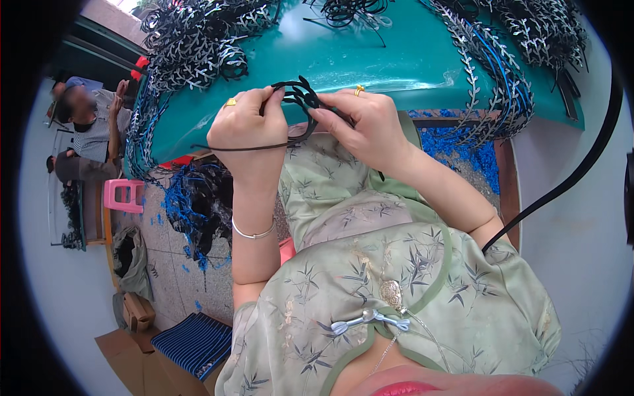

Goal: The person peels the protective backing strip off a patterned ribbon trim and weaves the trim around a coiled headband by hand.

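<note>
Just off the near edge of the green-covered table (317, 56), both hands hold a thin black leaf-trimmed strip (305, 96). My left hand (247, 122) is closed with its thumb and fingers pinching one side of the looped strip. A dark tail of the strip runs across the left wrist. On the other side, my right hand (370, 125) pinches it between thumb and fingers. The strip curls between the hands, and part of it is hidden behind the fingers.
Black-and-silver leaf trims lie heaped (198, 46) at the far left and draped (492, 79) at the right. A tangle of black cords (350, 10) sits at the far middle. Blue scraps (456, 152) cover floor areas. A pink stool (124, 196) and another person (92, 125) are at left.
</note>
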`<state>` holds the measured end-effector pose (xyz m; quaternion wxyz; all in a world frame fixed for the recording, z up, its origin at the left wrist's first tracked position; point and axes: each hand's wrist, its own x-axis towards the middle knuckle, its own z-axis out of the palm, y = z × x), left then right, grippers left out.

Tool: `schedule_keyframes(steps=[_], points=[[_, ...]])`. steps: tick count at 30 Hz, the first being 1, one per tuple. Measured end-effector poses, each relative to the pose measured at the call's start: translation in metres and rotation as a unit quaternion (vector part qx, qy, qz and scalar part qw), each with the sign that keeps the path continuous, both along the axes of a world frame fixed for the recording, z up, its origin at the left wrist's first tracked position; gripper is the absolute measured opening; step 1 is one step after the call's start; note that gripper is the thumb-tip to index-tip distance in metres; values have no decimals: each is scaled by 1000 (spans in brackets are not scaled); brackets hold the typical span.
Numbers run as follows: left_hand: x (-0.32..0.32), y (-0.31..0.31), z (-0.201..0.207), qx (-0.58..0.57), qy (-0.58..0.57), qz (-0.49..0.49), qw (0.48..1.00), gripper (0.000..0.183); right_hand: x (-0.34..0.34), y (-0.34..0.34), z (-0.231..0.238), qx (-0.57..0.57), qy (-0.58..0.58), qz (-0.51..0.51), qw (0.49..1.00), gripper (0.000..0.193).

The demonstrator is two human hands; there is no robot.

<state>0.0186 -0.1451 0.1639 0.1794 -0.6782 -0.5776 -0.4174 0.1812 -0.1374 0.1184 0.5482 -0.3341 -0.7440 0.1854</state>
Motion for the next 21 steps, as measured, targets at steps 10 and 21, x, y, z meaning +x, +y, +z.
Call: schedule_keyframes(steps=[10,21], points=[[4,-6,-2,-34,-46,-8,998,8,4,9,3,-101,7,-12,995,18],[-3,-5,0,-64,-89,-40,993,12,14,13,2,-61,31,50,996,15]])
